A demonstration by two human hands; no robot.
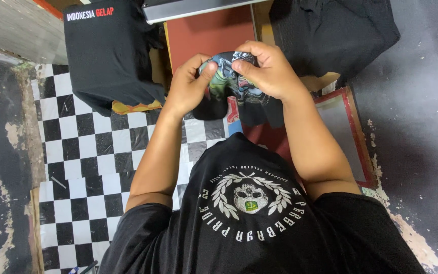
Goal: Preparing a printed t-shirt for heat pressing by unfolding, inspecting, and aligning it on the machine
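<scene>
Both hands pinch a bunched black printed shirt (231, 89) above the red tabletop (204, 35): left hand (188, 86) and right hand (264, 71) closed on its top edge, cloth hanging downward.

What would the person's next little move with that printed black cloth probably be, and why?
Probably to pull the two hands apart and spread the cloth out. Both the left hand and right hand pinch the printed black garment bunched up, so its picture is crumpled, above the dark red board.
</scene>
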